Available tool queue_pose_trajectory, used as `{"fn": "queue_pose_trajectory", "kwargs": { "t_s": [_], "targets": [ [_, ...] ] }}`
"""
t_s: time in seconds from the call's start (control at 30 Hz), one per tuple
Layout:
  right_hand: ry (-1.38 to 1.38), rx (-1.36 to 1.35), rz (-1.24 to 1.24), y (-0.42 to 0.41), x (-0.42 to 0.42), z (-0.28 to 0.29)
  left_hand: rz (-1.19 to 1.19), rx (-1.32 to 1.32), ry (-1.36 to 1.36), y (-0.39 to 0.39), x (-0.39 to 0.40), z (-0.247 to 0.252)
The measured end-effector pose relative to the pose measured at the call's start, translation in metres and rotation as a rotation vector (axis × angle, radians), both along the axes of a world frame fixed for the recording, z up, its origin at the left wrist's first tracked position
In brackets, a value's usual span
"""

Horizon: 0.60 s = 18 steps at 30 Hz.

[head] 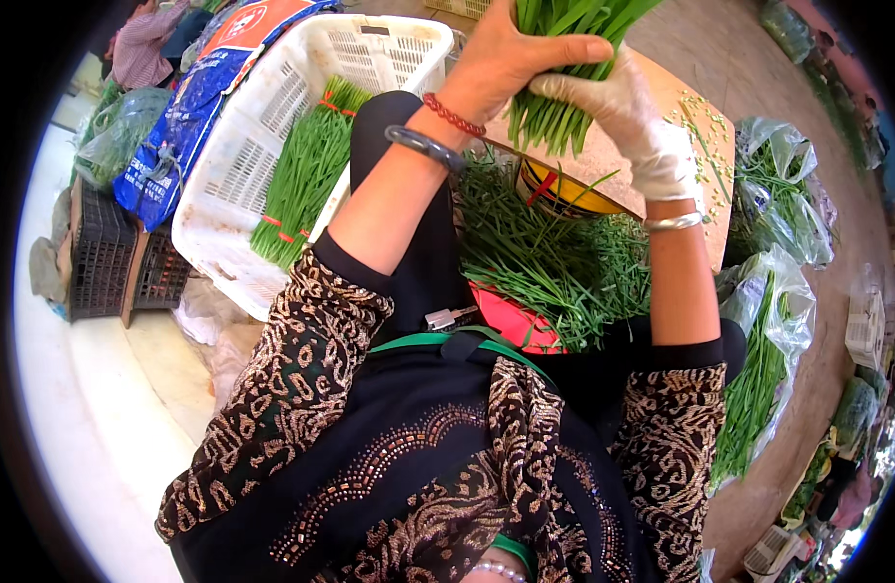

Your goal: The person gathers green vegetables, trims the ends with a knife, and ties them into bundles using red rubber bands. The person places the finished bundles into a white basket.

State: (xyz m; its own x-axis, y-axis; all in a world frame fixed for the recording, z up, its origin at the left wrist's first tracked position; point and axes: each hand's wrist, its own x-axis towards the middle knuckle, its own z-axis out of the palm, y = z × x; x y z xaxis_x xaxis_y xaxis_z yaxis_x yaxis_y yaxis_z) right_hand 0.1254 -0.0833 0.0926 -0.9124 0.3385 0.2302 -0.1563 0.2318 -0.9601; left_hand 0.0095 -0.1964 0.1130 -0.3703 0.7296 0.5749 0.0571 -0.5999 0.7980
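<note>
My left hand (498, 62), bare, with a red bead bracelet and a dark bangle, and my right hand (622, 109), in a thin whitish glove, close around a bunch of green garlic chives (560, 120). The cut ends point down towards me; the upper part runs out of the picture's top edge. The bunch is above the near side of a wooden board (702, 80), which bears scattered small pale-green bits. In a white plastic crate (236, 164) at the left lie bundled chives (309, 171) tied with red bands.
Loose green leaves (549, 240) lie below the board, beside a yellow and black round container (571, 191) and a red piece (517, 313). Plastic bags of greens (768, 313) stand at the right. A blue sack (178, 138) and dark crates (105, 248) are left; another person (141, 47) sits beyond.
</note>
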Motion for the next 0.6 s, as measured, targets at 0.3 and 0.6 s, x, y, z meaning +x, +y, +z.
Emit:
{"fn": "queue_pose_trajectory", "kwargs": {
  "t_s": [0.3, 0.6],
  "targets": [
    [-0.014, 0.302, -0.129, 0.040, -0.037, -0.106, 0.025, -0.170, -0.369, 0.042, -0.027, -0.109],
    [-0.260, 0.148, 0.079, 0.033, -0.041, -0.066, -0.239, -0.083, -0.962, 0.046, -0.048, -0.110]
  ]
}}
